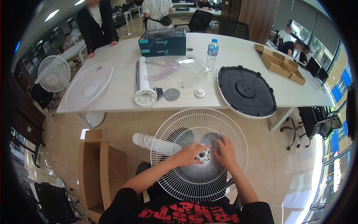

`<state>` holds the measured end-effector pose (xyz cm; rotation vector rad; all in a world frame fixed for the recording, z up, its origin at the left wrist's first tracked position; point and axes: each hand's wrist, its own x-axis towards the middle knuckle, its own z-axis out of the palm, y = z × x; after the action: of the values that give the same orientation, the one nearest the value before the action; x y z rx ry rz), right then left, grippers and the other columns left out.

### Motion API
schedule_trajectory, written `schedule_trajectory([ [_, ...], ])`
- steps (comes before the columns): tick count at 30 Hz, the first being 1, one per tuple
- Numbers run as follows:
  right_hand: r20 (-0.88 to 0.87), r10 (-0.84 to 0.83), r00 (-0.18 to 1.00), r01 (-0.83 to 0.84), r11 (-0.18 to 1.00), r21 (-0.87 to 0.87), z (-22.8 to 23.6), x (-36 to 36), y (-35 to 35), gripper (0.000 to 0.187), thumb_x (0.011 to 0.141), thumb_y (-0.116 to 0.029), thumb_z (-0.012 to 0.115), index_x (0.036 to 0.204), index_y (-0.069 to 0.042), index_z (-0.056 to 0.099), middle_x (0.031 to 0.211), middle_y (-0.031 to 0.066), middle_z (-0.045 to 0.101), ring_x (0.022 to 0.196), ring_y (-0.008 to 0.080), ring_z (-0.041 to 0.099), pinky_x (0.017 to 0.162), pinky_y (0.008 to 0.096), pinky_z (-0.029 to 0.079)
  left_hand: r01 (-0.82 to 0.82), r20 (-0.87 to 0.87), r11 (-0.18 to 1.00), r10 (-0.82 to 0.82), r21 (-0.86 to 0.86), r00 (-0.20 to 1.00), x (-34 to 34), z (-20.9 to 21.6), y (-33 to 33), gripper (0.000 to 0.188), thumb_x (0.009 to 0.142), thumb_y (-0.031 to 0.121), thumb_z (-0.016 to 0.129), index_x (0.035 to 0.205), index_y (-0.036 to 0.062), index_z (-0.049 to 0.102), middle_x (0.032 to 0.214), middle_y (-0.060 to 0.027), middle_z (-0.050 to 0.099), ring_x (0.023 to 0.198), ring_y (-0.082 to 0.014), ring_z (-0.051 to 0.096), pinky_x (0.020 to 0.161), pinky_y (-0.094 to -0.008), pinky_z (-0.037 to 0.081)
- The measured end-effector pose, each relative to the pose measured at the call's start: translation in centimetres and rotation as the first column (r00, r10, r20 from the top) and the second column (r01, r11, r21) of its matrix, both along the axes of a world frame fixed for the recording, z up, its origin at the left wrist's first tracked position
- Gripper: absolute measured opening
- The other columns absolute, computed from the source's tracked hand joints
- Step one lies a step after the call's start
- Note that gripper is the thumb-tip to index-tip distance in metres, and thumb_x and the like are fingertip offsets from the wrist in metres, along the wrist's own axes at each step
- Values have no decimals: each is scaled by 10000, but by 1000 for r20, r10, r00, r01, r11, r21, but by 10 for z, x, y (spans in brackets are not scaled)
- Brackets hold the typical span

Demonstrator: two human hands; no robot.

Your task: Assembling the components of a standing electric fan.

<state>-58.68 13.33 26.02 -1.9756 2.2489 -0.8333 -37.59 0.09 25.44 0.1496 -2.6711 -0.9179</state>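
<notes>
White round wire fan grille (194, 175) is being steadied by both hands, left (191, 154) and right (225, 151), fingers pressing its white plastic hub ring (204, 156); even pressure should keep it centred.

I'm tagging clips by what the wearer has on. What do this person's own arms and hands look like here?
Both forearms are bare, coming up from the lower edge. The left hand and right hand wear no gloves, and no rings or watch can be made out. Short black sleeves end above the elbows, part of a black T-shirt with red lettering across the chest.

Left hand (191, 153) and right hand (225, 150) curl close together.
</notes>
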Motion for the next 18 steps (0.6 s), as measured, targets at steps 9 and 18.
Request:
schedule_trajectory([
  [9, -1, 6, 1000, -6, 1000, 12, 5, 1, 3, 538, 800, -194, 824, 1285, -51, 638, 1431, 187, 542, 1306, 403, 528, 1064, 493, 467, 37, -496, 999, -26, 12, 868, -1, 39, 3, 641, 783, 275, 898, 1318, 59, 619, 1211, -111, 677, 1142, -297, 637, 1008, -437, 506],
  [18, 22, -87, 996, 86, 994, 63, 2, 3, 11, 529, 823, -105, 794, 1317, -56, 610, 1466, 190, 516, 1267, 399, 564, 1031, 470, 504, -534, -381, 840, 525, 92, 761, -20, 72, -94, 479, 836, 229, 851, 1228, 45, 646, 1269, -149, 631, 1171, -337, 629, 989, -441, 515],
])
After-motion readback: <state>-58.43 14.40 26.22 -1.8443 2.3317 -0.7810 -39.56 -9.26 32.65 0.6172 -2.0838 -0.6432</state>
